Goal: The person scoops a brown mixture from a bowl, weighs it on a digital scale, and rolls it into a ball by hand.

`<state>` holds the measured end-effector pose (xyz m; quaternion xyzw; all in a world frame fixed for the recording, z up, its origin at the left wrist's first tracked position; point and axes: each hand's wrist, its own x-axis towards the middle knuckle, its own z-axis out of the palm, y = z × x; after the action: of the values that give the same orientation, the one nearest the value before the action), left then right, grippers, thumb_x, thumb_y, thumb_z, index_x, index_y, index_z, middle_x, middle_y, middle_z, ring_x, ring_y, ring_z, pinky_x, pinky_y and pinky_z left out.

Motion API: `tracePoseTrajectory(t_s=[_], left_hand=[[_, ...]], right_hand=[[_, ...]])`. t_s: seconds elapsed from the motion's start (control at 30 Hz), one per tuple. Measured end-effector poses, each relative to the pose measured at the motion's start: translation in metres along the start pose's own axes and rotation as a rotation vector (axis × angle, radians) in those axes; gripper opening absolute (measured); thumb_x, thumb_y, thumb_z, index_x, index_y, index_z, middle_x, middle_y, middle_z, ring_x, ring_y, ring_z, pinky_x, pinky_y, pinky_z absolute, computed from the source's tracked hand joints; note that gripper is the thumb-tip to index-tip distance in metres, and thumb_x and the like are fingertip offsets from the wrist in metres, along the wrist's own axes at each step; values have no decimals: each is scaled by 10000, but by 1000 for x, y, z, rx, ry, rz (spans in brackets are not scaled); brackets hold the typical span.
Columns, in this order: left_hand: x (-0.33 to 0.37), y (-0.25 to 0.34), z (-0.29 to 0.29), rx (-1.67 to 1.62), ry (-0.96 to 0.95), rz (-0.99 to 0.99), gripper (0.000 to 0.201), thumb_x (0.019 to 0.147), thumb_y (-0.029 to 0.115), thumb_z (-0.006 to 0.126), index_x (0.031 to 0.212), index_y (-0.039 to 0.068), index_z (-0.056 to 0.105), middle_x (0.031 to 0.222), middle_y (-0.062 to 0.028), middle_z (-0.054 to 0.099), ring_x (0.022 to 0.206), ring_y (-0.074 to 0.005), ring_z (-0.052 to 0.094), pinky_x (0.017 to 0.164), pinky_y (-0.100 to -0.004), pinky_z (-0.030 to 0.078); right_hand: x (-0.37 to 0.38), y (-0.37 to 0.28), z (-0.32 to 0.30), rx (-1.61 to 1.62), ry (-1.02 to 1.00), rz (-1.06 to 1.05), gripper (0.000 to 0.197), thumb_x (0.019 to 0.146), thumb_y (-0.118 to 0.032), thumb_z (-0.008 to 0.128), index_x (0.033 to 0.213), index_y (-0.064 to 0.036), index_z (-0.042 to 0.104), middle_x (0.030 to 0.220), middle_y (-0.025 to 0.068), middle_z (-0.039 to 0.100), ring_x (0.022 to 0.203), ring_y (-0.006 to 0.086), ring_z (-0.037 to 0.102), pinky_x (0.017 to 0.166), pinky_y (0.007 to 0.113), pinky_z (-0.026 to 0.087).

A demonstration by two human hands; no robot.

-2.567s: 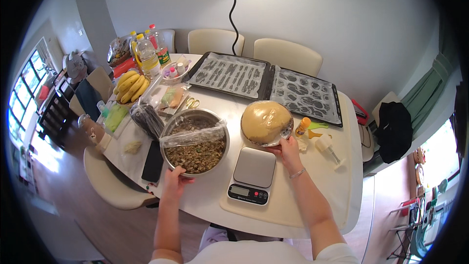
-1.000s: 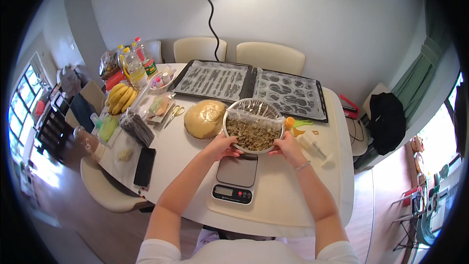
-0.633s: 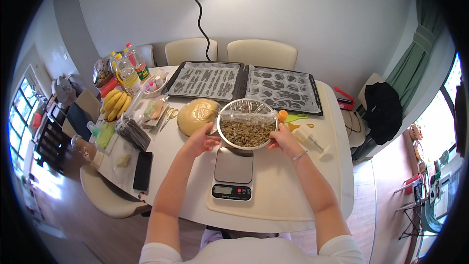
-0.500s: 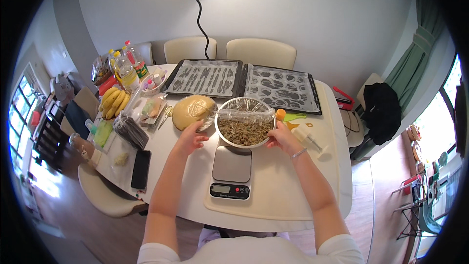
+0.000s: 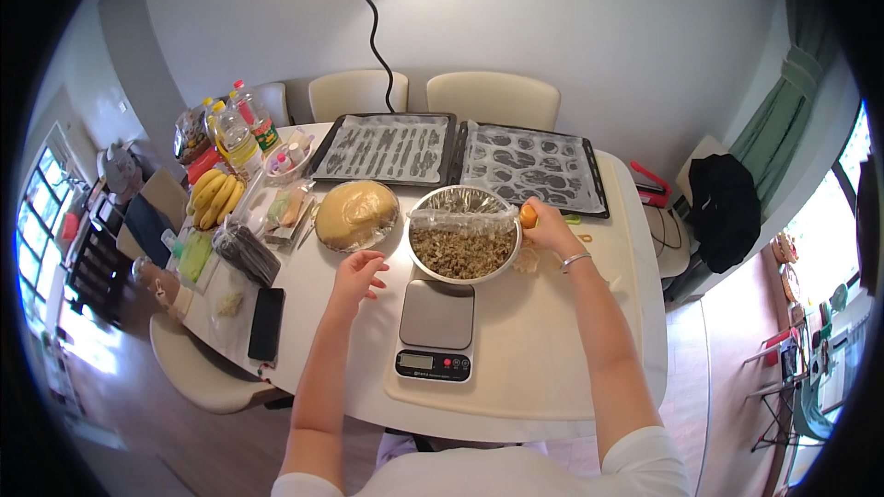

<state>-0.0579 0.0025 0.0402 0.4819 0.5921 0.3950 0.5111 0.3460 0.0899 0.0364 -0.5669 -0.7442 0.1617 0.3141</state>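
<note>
A white bowl (image 5: 510, 269) of brown-green crumbly filling (image 5: 460, 253) stands just behind a kitchen scale (image 5: 436, 315). Clear plastic wrap (image 5: 462, 217) is bunched across its back half. To the bowl's right, my right hand (image 5: 552, 230) is closed round an orange-topped thing (image 5: 528, 215); its lower part is hidden. My left hand (image 5: 357, 278) hovers with fingers apart and nothing in them, in front of a wrapped mound of yellowish dough (image 5: 356, 214). The scale's plate carries nothing.
Two lined baking trays (image 5: 379, 149) (image 5: 531, 168) lie at the back. Bananas (image 5: 216, 197), oil bottles (image 5: 238, 138) and a black phone (image 5: 266, 325) sit on the left. A cream mat (image 5: 525, 359) lies under the scale. A black cord (image 5: 375, 23) hangs above.
My right hand has left the bowl's rim and closed on the orange-topped thing. My left hand has drawn back a little, and the plastic wrap now sits closer over the dough.
</note>
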Motion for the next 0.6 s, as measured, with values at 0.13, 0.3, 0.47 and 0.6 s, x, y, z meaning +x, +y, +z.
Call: tracePoseTrajectory(t_s=[0.13,0.3,0.47,0.6], left_hand=[[49,-42,-21,569,832,558,316,912,238,543,1172,59,548,936,-62,629,693,-161,638,528,-325,517],[94,-58,-69,75,717,204,285,930,179,447,1149,58,583,822,-55,616,622,-172,618,452,-319,514],[99,-66,-69,-173,482,44,351,941,118,326,1162,88,596,835,-52,635,582,-131,600,392,-269,499],[95,-68,-64,-103,453,84,347,932,104,334,1164,51,586,894,-66,647,598,-120,607,379,-243,478]], right_hand=[[20,7,7,-60,78,13,438,688,-161,778,1009,-54,499,880,219,654,880,427,615,739,454,488],[40,20,8,-30,35,58,516,678,-141,802,1069,-69,473,949,220,658,925,421,626,772,438,499],[37,11,2,-10,-3,60,593,661,-165,825,1119,-47,467,994,223,656,963,403,627,809,428,502],[19,2,-14,-133,92,130,547,676,-164,801,1106,-17,498,960,223,651,940,392,626,808,431,504]])
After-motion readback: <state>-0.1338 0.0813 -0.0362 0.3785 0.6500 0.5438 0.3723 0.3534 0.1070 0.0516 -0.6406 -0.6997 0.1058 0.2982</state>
